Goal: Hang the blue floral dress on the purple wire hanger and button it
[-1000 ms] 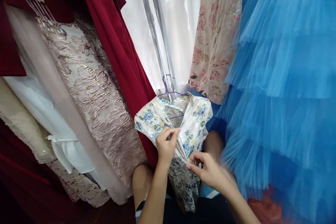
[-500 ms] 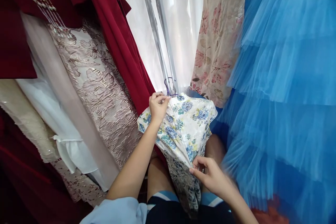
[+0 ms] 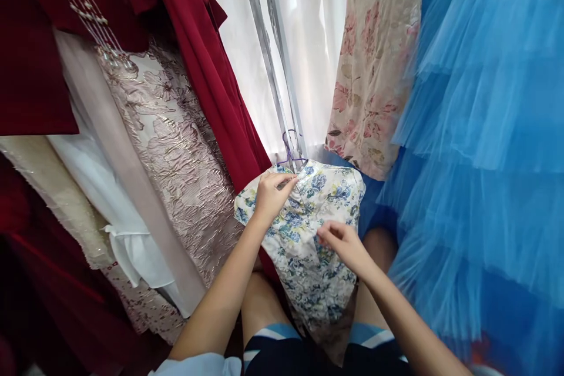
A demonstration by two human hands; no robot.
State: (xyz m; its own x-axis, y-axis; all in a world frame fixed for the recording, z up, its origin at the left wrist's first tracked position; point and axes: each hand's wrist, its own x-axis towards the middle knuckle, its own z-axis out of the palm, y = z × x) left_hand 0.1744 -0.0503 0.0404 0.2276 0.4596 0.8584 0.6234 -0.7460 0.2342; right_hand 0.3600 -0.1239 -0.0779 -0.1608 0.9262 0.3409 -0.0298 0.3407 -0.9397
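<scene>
1. Right now, the floral garment (image 3: 304, 258) lies in front of you at the lower centre of the frame, directly under both hands, with its long axis running from the purple hanger (image 3: 289, 158) down toward the gap between your legs (image 3: 259, 299).
2. Your left hand (image 3: 275, 194) is the nearer one to the neckline; its thumb and fingertips pinch the cloth there, just below the hanger.
3. Your right hand (image 3: 346, 244) sits lower and to the right, over the middle of the bodice, fingers curled toward the thumb; you cannot tell from this view whether it grips any fabric.
4. The garment's shoulders spread across the centre, while its lower part narrows and drapes between your thighs.
5. The hanger's hook stands by the metal poles (image 3: 265, 41); whether it is hooked on them is unclear.
6. Room is tight: a red dress (image 3: 215, 82) and a textured pink dress (image 3: 171, 158) crowd the left, a blue tulle dress (image 3: 480, 129) fills the right, and a white curtain (image 3: 312, 41) hangs behind, upper centre.
</scene>
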